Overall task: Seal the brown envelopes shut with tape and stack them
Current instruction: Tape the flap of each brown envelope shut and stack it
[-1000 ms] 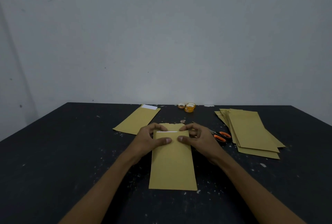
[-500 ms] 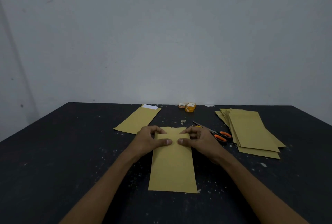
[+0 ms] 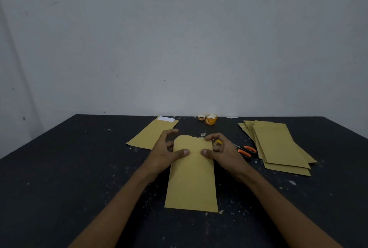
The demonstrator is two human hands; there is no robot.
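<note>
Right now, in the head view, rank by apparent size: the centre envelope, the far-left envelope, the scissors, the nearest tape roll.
1. Centre envelope.
2. Far-left envelope; it lies farther off, so they may truly match.
3. Scissors, partly hidden.
4. Tape roll.

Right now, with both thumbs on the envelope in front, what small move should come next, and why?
Probably hold the envelope down with the left hand and reach the right hand to the tape rolls at the far edge of the table: no tape shows on its top yet.
</note>
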